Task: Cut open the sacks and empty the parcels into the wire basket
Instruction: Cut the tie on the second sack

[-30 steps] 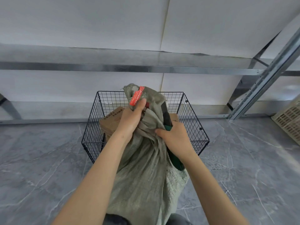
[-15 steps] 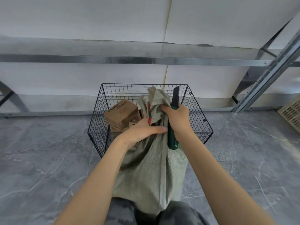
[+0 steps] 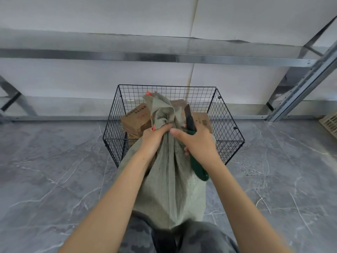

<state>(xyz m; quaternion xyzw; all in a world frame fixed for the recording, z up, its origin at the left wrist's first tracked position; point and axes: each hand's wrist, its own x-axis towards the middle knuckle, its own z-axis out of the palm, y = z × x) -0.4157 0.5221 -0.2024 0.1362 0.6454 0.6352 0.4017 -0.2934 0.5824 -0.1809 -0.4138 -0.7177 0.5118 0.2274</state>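
Gripping observed at the neck of the sack. The left fingers [image 3: 163,127] are curled tight round the gathered cloth, and the left hand [image 3: 155,138] bunches it shut. A red tag [image 3: 148,93] shows at the cloth's tip and again beside the thumb. The right fingers are mostly hidden behind the palm but are clamped on the green handle of a knife [image 3: 197,167]. The right hand [image 3: 197,145] presses its thumb against the neck, with the blade pointing up and away, just beside the cloth.

Judgement: the step in hand is cutting the neck open. Whether it is tied cannot be told.
- The left hand should pull the neck taut and sit below the cut line.
- The blade should travel away from fingers and body.
- The cut should be shallow and high, so the parcels inside are not sliced.
- The mouth should be over the basket before it gapes.

The sack [image 3: 169,189] is grey-green woven cloth, creased and soft, and full in its lower part. It rises between the person's knees, which hide its bottom. Its top leans over the near rim of the wire basket [image 3: 116,143]. The basket stands on the grey floor [image 3: 54,170] and already holds brown cardboard boxes [image 3: 136,119].
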